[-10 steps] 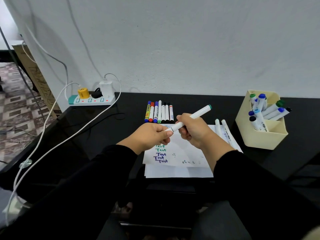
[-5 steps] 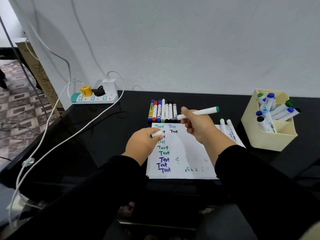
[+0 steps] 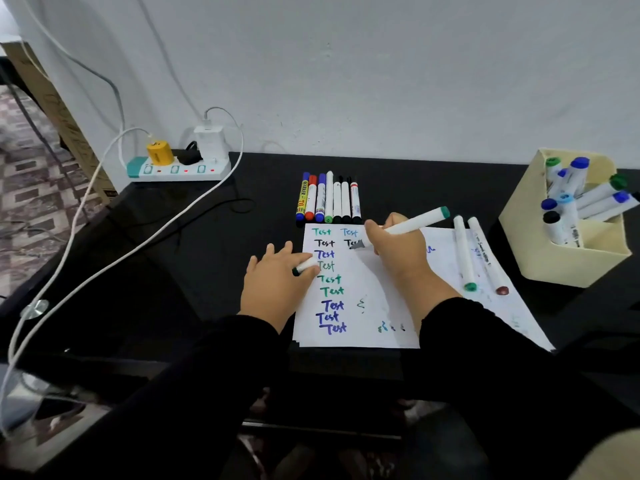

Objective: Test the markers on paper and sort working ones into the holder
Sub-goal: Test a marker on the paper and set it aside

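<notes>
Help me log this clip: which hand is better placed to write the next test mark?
Right. The right hand grips the uncapped marker, tip down at the paper. The left hand holds only the cap.

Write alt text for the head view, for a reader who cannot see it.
A person's right hand holds an uncapped white marker with its tip on a sheet of paper covered in handwritten "Test" words, while the left hand rests on the sheet's edge holding the cap. A cream holder of markers stands to the right.
</notes>
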